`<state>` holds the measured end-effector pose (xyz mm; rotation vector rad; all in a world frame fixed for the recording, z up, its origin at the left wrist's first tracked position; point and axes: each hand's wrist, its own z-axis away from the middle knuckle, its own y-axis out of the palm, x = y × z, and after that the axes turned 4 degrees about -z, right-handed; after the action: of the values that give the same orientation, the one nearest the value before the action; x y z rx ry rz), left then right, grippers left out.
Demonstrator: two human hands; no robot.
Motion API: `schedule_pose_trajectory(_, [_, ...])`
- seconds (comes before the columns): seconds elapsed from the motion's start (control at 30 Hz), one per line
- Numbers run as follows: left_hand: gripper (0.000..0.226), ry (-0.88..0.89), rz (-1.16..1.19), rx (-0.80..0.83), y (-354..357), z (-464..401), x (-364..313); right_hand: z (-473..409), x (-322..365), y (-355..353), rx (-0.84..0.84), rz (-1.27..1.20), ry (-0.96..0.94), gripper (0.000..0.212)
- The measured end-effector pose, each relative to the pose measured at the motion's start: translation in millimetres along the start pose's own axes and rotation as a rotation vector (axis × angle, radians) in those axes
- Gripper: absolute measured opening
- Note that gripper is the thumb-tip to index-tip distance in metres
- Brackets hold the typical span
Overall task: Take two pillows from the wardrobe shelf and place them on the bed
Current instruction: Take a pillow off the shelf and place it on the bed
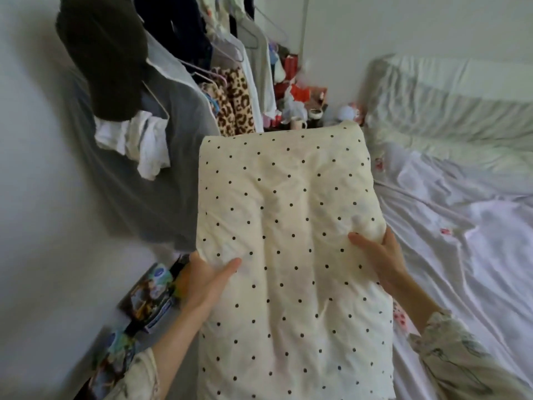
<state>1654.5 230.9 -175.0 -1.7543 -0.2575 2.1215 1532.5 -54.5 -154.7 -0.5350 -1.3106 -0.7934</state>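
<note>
A cream pillow with black polka dots [288,226] fills the middle of the head view, held flat in front of me. My left hand [204,281] grips its left edge, thumb on top. My right hand [377,255] grips its right edge, fingers pressed into the fabric. The bed [461,226] with a rumpled white sheet lies to the right, just beside the pillow. A second pillow and the wardrobe shelf are not in sight.
An open clothes rail with hanging garments [230,90] stands ahead on the left, a dark hat [103,56] on top. A cluttered bedside surface [300,108] sits behind the pillow. Colourful packages [147,295] lie on the floor at lower left.
</note>
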Motion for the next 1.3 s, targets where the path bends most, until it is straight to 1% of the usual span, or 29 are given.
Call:
schedule_pose_trajectory(0.17, [0.073, 0.084, 0.001, 0.182, 37, -98, -42, -43, 6, 9, -0.222, -0.036, -0.013, 0.053])
schedule_pose_trajectory(0.3, [0.084, 0.164, -0.002, 0.3, 75, -154, -78, -75, 18, 7, -0.353, -0.063, -0.019, 0.051])
schedule_pose_trajectory(0.4, [0.08, 0.192, -0.006, 0.35, 110, -192, -103, -108, 27, 3, -0.419, -0.071, -0.043, 0.048])
schedule_pose_trajectory(0.5, [0.074, 0.178, -0.027, 0.394, 146, -229, -118, -146, 29, -2, -0.482, -0.049, -0.045, 0.059])
schedule_pose_trajectory(0.53, [0.073, 0.174, -0.035, 0.402, 160, -242, -122, -161, 28, -3, -0.502, -0.04, -0.047, 0.06])
schedule_pose_trajectory(0.63, [0.071, 0.16, -0.061, 0.393, 203, -279, -137, -210, 28, -11, -0.515, -0.001, -0.049, 0.058])
schedule_pose_trajectory(0.77, [0.069, 0.149, -0.113, 0.396, 269, -332, -172, -292, 39, -24, -0.518, -0.041, -0.026, 0.068])
schedule_pose_trajectory(0.97, [0.072, 0.196, -0.095, 0.382, 353, -401, -239, -407, 80, -44, -0.512, -0.093, -0.02, 0.052])
schedule_pose_trajectory(1.1, [0.069, 0.202, -0.08, 0.408, 407, -449, -279, -480, 102, -53, -0.527, -0.107, -0.042, 0.055])
schedule_pose_trajectory(1.3, [0.08, 0.195, -0.073, 0.475, 495, -539, -320, -596, 118, -61, -0.576, -0.104, -0.01, 0.043])
